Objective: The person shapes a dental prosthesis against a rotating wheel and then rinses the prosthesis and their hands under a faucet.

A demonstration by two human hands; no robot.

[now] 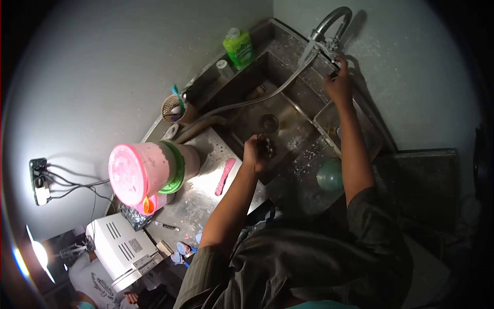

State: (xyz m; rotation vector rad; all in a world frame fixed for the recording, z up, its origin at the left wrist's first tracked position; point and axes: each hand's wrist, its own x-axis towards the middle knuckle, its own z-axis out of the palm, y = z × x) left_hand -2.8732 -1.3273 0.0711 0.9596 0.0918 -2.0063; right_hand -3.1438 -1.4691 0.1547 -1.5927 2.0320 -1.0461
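Observation:
My right hand [339, 82] reaches up to the base of the curved steel faucet [332, 23] at the back of the sink and grips its handle. My left hand [257, 152] hovers over the front edge of the steel sink [288, 110], closed around a small dark object that I cannot make out. A hose [257, 100] runs from the faucet down across the basin. The drain [268, 122] sits in the middle of the basin, just beyond my left hand.
A pink knife [225, 176] lies on the wet counter. A pink-lidded blender jar [146, 172] stands at the left. Green soap bottle [239, 47], a cup of brushes [175, 108], a tray [329, 121], a teal bowl [329, 175] and a white appliance [121, 247] surround the sink.

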